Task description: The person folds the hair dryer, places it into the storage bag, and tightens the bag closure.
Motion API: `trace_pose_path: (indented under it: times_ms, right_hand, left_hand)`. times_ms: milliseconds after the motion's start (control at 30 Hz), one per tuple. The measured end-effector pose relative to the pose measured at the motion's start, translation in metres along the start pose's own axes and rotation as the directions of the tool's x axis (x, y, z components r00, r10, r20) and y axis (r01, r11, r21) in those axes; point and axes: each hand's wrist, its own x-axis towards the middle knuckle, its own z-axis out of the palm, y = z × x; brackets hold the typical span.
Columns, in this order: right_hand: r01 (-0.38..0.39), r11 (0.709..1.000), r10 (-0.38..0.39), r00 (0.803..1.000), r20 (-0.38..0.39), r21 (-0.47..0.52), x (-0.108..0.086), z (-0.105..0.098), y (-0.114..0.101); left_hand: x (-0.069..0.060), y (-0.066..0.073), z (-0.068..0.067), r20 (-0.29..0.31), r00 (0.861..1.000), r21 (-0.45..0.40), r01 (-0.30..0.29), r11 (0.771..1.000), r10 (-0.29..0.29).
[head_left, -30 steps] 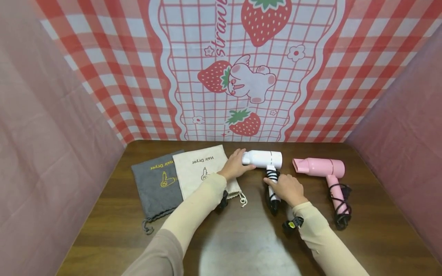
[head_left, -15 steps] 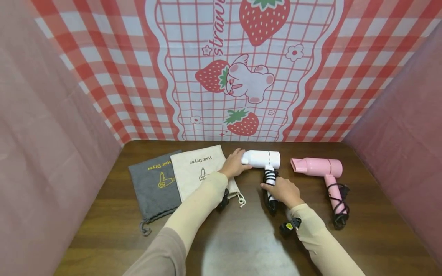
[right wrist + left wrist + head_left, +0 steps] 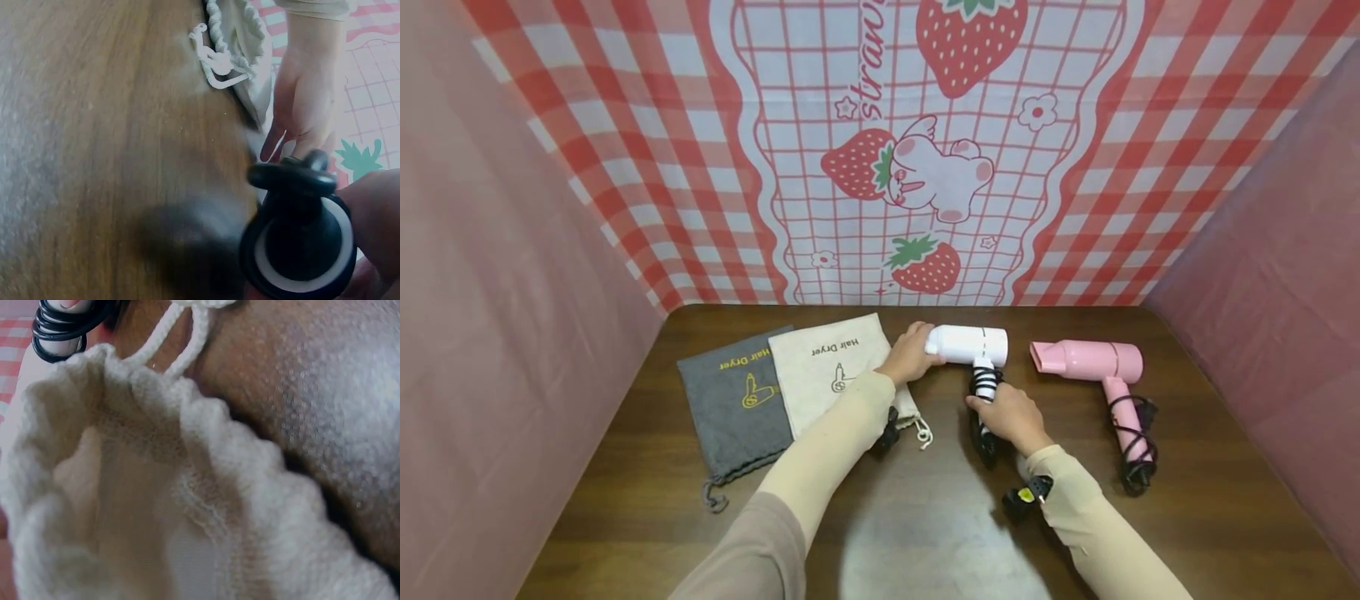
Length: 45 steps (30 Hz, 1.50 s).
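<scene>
A white hair dryer (image 3: 973, 344), black cord wound round its handle, is at the back middle of the table. My left hand (image 3: 910, 357) holds its nozzle between thumb and fingers. Lower down, my right hand (image 3: 1013, 414) grips the handle and partly covers it. The handle's black end (image 3: 300, 244) faces the right wrist camera, with my left hand (image 3: 306, 100) beyond. A cream drawstring bag (image 3: 820, 358) printed "Hair Dryer" lies partly under my left forearm. Its gathered mouth (image 3: 219, 456) gapes in the left wrist view; the left hand itself is out of that view.
Left of the cream bag, and partly under it, lies a grey drawstring bag (image 3: 730, 408). A pink hair dryer (image 3: 1093, 360) with a cord-wrapped handle rests at the right. A checked strawberry cloth (image 3: 940, 183) hangs behind the wooden table (image 3: 917, 508).
The right hand has shifted slightly down the handle, towards the person. The left hand stays at the nozzle. Bags and pink hair dryer have not moved; the head view has drifted slightly.
</scene>
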Motion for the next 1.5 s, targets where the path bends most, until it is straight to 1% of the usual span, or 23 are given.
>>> trace_pose_path:
  times_ms: [100,267,433,600,767,900,1000,1167,1367,1500]
  right_hand:
    - [0.006,1.0,-0.005,0.999,-0.035,0.02,-0.002,0.001,-0.002]
    - [0.019,0.998,-0.015,0.997,-0.075,0.055,-0.004,0.001,-0.004]
    - [0.064,0.995,-0.054,0.989,-0.135,0.074,-0.006,0.0,-0.005]
    - [0.111,0.99,-0.094,0.979,-0.181,0.084,-0.006,0.0,-0.006]
    - [0.136,0.986,-0.117,0.976,-0.185,0.095,-0.007,-0.002,-0.01]
    - [0.122,0.987,-0.101,0.98,-0.174,0.109,-0.009,-0.002,-0.013]
    - [0.112,0.985,-0.088,0.981,-0.175,0.13,-0.011,-0.001,-0.014]
    - [0.122,0.978,-0.087,0.976,-0.198,0.17,-0.013,-0.003,-0.018]
    - [0.137,0.967,-0.083,0.966,-0.245,0.216,-0.017,-0.004,-0.023]
    - [0.163,0.961,-0.098,0.956,-0.277,0.223,-0.018,-0.003,-0.025]
  left_hand:
    - [-0.001,-0.001,-0.002,-0.001,1.0,-0.009,0.012,1.0,-0.012]
    - [-0.003,-0.001,-0.004,-0.026,1.0,0.003,-0.001,1.0,0.002]
    - [-0.004,0.001,-0.01,-0.039,0.999,0.007,-0.005,1.0,0.005]
    - [-0.008,0.003,-0.019,-0.046,0.999,-0.003,0.0,1.0,0.0]
    - [-0.012,0.004,-0.029,-0.059,0.998,0.0,0.005,1.0,-0.005]
    - [-0.017,0.007,-0.032,-0.103,0.995,0.032,0.003,0.999,0.0]
    - [-0.02,0.01,-0.033,-0.157,0.988,0.042,0.009,0.999,-0.002]
    - [-0.027,0.011,-0.038,-0.252,0.967,0.001,0.022,1.0,-0.021]
    - [-0.037,0.01,-0.041,-0.313,0.95,-0.031,0.005,0.999,-0.014]
    - [-0.047,0.009,-0.044,-0.355,0.935,-0.04,-0.009,0.999,-0.006]
